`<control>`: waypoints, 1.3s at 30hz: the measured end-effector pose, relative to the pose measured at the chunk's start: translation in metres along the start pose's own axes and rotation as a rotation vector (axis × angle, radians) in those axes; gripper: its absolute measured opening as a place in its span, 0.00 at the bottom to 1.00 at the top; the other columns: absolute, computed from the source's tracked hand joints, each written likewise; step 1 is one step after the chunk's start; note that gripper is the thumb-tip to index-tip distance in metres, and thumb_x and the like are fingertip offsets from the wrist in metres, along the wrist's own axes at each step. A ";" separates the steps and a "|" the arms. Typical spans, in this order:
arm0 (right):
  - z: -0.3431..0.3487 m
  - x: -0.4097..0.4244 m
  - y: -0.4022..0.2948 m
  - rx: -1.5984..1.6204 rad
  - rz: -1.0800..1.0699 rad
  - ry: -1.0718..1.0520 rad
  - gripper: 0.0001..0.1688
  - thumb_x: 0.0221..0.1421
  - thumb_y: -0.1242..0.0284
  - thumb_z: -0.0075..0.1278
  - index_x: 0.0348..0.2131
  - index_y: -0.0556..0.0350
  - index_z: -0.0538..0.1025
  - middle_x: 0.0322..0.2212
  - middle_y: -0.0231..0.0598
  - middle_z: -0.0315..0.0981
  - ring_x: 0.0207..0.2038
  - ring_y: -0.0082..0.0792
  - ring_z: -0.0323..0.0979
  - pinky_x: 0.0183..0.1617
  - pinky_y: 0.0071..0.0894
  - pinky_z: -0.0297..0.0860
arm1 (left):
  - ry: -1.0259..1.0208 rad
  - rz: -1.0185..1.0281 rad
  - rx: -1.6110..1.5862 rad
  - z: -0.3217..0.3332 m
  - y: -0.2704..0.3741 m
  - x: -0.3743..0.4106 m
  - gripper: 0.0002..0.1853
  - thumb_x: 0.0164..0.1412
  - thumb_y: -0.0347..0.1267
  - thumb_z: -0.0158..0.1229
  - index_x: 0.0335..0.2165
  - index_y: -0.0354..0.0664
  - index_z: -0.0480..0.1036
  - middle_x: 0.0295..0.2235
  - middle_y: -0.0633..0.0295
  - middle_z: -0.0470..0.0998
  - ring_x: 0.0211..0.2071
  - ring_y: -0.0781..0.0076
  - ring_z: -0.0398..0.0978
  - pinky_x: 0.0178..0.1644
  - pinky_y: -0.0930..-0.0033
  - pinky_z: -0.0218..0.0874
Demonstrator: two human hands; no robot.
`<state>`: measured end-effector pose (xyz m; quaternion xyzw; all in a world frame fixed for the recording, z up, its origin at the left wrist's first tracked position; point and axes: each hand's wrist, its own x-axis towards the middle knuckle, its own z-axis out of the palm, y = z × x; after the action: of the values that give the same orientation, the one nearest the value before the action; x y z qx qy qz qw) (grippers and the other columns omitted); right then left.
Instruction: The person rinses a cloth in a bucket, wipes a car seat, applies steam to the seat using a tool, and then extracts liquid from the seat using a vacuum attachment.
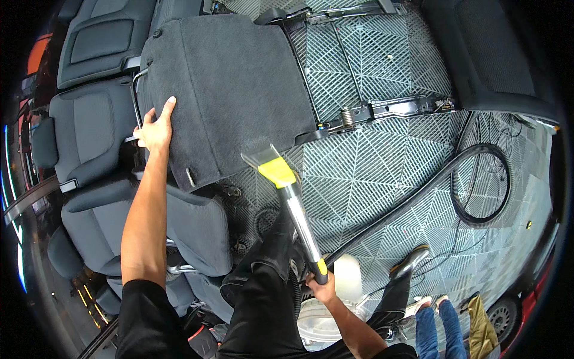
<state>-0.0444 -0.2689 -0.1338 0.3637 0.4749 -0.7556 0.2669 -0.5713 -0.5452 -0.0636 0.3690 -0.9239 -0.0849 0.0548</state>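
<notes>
Below the middle of the view, my right hand (322, 287) is closed round the black lower end of an extractor wand (302, 220), a metal tube with a yellow and clear flat nozzle (270, 166). The nozzle's clear lip is at the lower edge of a dark carpeted car seat back (242, 80); whether it touches is hard to tell. My left hand (157, 128) rests at the left side of that seat back, thumb on the carpet, fingers at its edge by a metal bar (136, 94). Whether the fingers grip anything is unclear.
A ribbed black hose (403, 202) runs right and loops on the grey grid floor tiles (358, 170). Metal seat rails (394, 107) extend right of the seat back. More car seats (92, 121) stand at left. A clear-walled tank (320, 321) and other people's legs (428, 327) are at lower right.
</notes>
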 end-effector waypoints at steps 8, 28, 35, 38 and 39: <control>-0.005 0.001 0.001 -0.008 0.013 0.013 0.06 0.45 0.83 0.53 0.29 0.60 0.75 0.23 0.31 0.74 0.27 0.23 0.71 0.32 0.27 0.69 | 0.004 0.002 0.013 0.000 0.000 0.004 0.55 0.34 0.70 0.69 0.57 0.51 0.73 0.66 0.38 0.46 0.66 0.36 0.47 0.66 0.40 0.50; 0.022 0.043 -0.046 0.030 -0.062 0.025 0.03 0.47 0.85 0.50 0.25 0.61 0.73 0.20 0.33 0.73 0.25 0.26 0.73 0.35 0.29 0.72 | -0.001 0.014 -0.022 0.000 0.001 -0.002 0.54 0.35 0.70 0.69 0.56 0.49 0.74 0.66 0.34 0.45 0.67 0.37 0.45 0.67 0.42 0.48; 0.037 0.076 -0.083 0.107 -0.038 0.019 0.05 0.48 0.84 0.53 0.27 0.61 0.71 0.20 0.37 0.73 0.23 0.27 0.73 0.30 0.29 0.71 | 0.014 0.029 -0.014 0.003 -0.002 -0.001 0.53 0.36 0.71 0.68 0.55 0.49 0.75 0.64 0.35 0.47 0.66 0.37 0.46 0.67 0.40 0.46; 0.054 0.094 -0.116 0.130 -0.064 0.026 0.09 0.50 0.81 0.60 0.26 0.59 0.72 0.19 0.30 0.72 0.19 0.21 0.70 0.24 0.24 0.67 | 0.011 0.022 -0.007 0.000 -0.005 0.000 0.53 0.36 0.71 0.67 0.55 0.49 0.75 0.64 0.35 0.47 0.65 0.36 0.48 0.67 0.40 0.48; 0.057 0.102 -0.123 0.112 -0.026 0.028 0.09 0.50 0.81 0.60 0.26 0.59 0.72 0.19 0.32 0.72 0.20 0.21 0.70 0.24 0.24 0.66 | 0.008 0.020 -0.019 0.000 -0.002 -0.003 0.52 0.36 0.71 0.67 0.54 0.49 0.75 0.65 0.36 0.46 0.65 0.36 0.48 0.66 0.41 0.49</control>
<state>-0.2142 -0.2771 -0.1347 0.3824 0.4402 -0.7792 0.2297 -0.5673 -0.5448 -0.0638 0.3595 -0.9265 -0.0915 0.0627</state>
